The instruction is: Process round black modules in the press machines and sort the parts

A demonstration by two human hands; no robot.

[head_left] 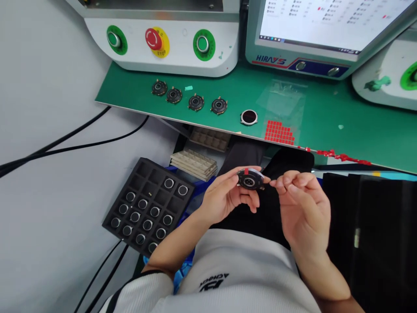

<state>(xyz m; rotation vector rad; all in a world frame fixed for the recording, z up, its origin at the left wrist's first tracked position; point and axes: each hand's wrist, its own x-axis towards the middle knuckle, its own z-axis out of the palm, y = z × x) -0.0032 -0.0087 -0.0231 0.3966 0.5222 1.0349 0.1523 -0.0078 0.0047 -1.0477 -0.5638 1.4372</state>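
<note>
My left hand (224, 191) grips a round watch case (250, 180) above my lap, its dark sensor back turned up. A small red sticker (246, 171) lies across the upper rim of that case. Just right of it, my right hand (304, 200) has its fingers curled together in a pinch. What those fingertips hold, if anything, is too small to make out. On the green bench stand several more watch cases (196, 103) with backs up, and one silver-rimmed watch (249, 117) lies face up. Beside it is a clear sheet with rows of red stickers (279, 133).
A black compartment tray (145, 174) with several watches sits at lower left, near stacked pale trays (194, 164). Red scraps (342, 155) line the front edge of the green bench (325, 117). Behind are a button panel (176, 52) and a monitor (312, 26). Black cables (65, 145) hang left.
</note>
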